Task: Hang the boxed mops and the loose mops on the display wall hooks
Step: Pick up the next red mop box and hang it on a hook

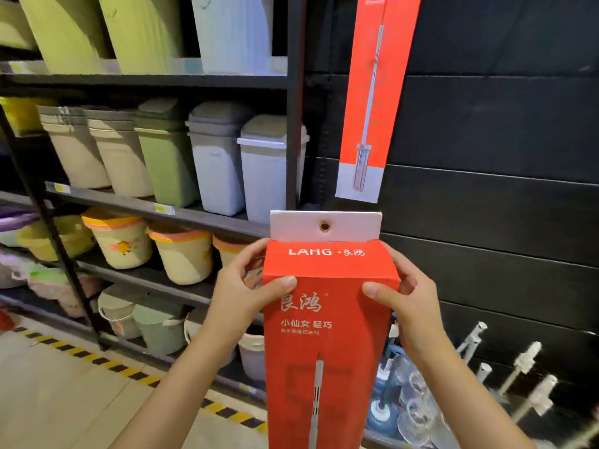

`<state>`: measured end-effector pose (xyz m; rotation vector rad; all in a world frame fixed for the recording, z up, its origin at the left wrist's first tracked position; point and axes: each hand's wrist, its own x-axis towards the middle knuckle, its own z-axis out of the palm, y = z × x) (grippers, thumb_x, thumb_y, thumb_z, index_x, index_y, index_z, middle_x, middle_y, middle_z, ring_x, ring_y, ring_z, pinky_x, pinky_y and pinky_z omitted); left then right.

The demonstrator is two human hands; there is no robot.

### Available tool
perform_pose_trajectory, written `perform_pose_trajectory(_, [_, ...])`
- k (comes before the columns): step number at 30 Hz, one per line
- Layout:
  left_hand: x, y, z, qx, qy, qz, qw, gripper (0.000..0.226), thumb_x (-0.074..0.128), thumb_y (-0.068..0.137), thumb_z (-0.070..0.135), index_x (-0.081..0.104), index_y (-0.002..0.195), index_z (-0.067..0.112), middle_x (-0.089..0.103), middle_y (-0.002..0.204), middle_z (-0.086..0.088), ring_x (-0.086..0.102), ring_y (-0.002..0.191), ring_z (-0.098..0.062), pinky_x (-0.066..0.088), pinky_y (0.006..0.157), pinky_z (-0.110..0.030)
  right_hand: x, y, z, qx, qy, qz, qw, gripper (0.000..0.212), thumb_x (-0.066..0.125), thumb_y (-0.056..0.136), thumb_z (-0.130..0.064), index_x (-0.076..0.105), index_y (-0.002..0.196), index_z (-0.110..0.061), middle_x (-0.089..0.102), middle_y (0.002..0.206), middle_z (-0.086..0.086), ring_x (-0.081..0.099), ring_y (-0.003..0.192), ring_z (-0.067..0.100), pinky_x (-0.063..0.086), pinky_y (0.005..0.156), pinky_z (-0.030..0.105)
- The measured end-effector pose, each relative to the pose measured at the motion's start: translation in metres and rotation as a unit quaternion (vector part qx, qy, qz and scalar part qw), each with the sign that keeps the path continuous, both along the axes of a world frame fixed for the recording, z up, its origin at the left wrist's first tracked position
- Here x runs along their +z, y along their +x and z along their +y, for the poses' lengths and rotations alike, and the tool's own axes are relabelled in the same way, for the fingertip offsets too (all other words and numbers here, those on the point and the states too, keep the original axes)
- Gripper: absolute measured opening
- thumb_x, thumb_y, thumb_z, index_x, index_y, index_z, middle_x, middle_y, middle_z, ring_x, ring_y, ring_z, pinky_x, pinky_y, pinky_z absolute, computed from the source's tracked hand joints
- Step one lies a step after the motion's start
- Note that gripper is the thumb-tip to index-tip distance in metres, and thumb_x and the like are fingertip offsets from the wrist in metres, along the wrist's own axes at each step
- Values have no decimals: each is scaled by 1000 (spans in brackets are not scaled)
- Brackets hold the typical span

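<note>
A: Where is the mop box?

B: The red boxed mop (327, 319) stands upright in front of the dark slatted display wall (502, 131), its white hang tab (325, 225) with the hole on top. The left hand (246, 286) and right hand (405, 293) pinch its upper corners, thumbs on the front face.

A: Anything already hung?

B: Another red mop box (372, 102) hangs on the wall just above. Bins (265, 166) fill the shelves (155, 207) on the left
</note>
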<state>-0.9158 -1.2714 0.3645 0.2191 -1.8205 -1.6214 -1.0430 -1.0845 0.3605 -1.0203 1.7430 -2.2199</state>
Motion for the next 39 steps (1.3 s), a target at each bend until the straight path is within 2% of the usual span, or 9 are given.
perform_pose_trajectory(3, [16,-43,-33,-51,-16,7,999,81,81,43,49,56,118,33,68,110,9,66,103,-5,54,77,-18,12,-23,-24,-48,-27,2,998,67,79,50,-33,63,115,-29,73,107,-4,69,100,15,55,75,22])
perform_pose_trajectory(7, [35,-97,-59,-95,-23,31,995,66,74,50,44,57,113,33,71,98,21,66,97,2,51,76,-13,29,-54,-48,-106,-52,8,993,58,77,52,-33,68,109,-31,74,105,-3,69,99,15,55,76,23])
perform_pose_trajectory(12, [58,-158,-78,-123,-19,58,990,63,73,52,45,61,112,29,73,99,12,68,97,-7,54,78,-19,50,-100,-68,-152,-64,19,986,62,74,57,-38,65,117,-22,73,107,2,69,101,22,57,81,32])
perform_pose_trajectory(19, [95,-235,-88,-130,-23,101,986,44,72,53,44,67,96,36,75,94,9,71,90,-11,56,73,-20,89,-172,-83,-140,-92,35,985,48,73,58,-37,70,105,-26,75,100,3,72,91,20,57,71,29])
perform_pose_trajectory(26, [148,-307,-89,-111,-35,161,980,60,72,54,45,66,109,21,76,94,3,72,86,-13,54,67,-18,142,-242,-88,-117,-111,79,984,39,71,61,-42,71,97,-27,76,94,0,73,84,18,56,63,24])
perform_pose_trajectory(30, [177,-340,-86,-107,-41,204,972,49,71,58,43,69,102,20,76,89,0,73,81,-16,55,65,-22,171,-276,-91,-90,-122,99,983,29,72,70,-32,69,98,-23,76,92,1,74,81,16,56,61,24])
perform_pose_trajectory(33, [201,-358,-86,-97,-53,225,968,41,70,61,42,71,96,21,76,86,-1,73,78,-16,55,63,-23,195,-296,-95,-74,-115,121,983,36,67,74,-34,65,107,-21,76,97,0,73,86,17,57,63,25])
perform_pose_trajectory(36, [224,-370,-91,-94,-62,234,966,35,70,61,44,73,90,25,76,87,-5,73,79,-20,58,66,-29,217,-314,-97,-66,-103,155,980,55,72,63,-41,63,112,-20,75,102,2,73,89,18,56,66,25])
perform_pose_trajectory(39, [245,-377,-96,-101,-69,256,959,38,69,61,43,74,91,21,75,88,-10,73,78,-25,60,68,-35,239,-329,-101,-59,-111,193,973,49,73,59,-41,68,104,-24,75,99,1,73,87,18,56,64,24])
